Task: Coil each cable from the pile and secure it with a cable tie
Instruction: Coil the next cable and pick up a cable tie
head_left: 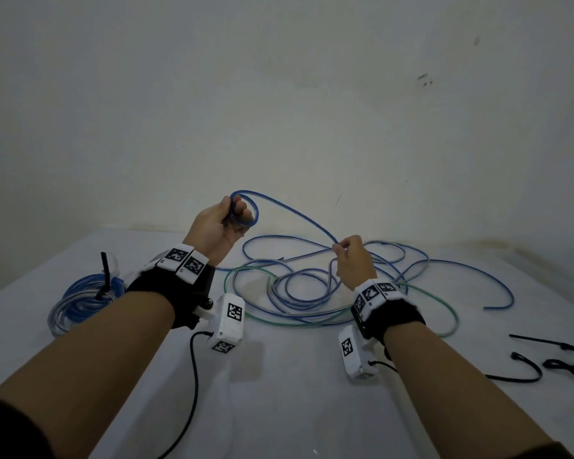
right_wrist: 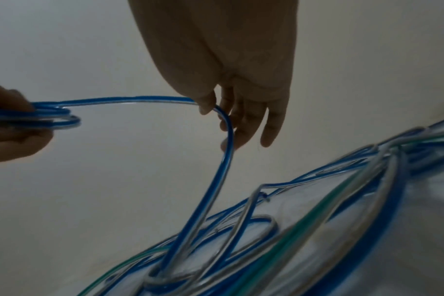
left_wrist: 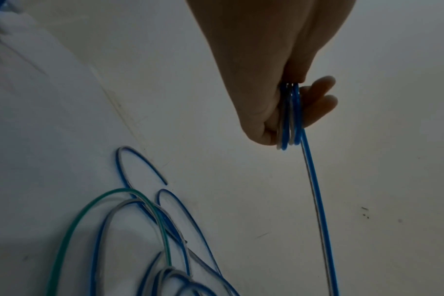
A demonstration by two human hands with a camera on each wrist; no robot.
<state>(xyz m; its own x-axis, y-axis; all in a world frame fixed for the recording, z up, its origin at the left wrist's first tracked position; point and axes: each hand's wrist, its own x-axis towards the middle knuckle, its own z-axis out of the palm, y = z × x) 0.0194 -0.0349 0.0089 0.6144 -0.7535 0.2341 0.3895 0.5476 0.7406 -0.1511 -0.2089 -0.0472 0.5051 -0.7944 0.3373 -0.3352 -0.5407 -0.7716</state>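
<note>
Mid-frame, the left hand (head_left: 217,226) curls round a few small loops of the blue cable (head_left: 299,213). Right of it, the right hand (head_left: 353,260) pinches that cable, above the pile (head_left: 312,289) on the table (head_left: 279,392)

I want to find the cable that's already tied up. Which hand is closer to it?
Left. The left hand is raised just right of the tied blue coil, gripping small loops. The right hand is farther right, over the loose pile.
</note>
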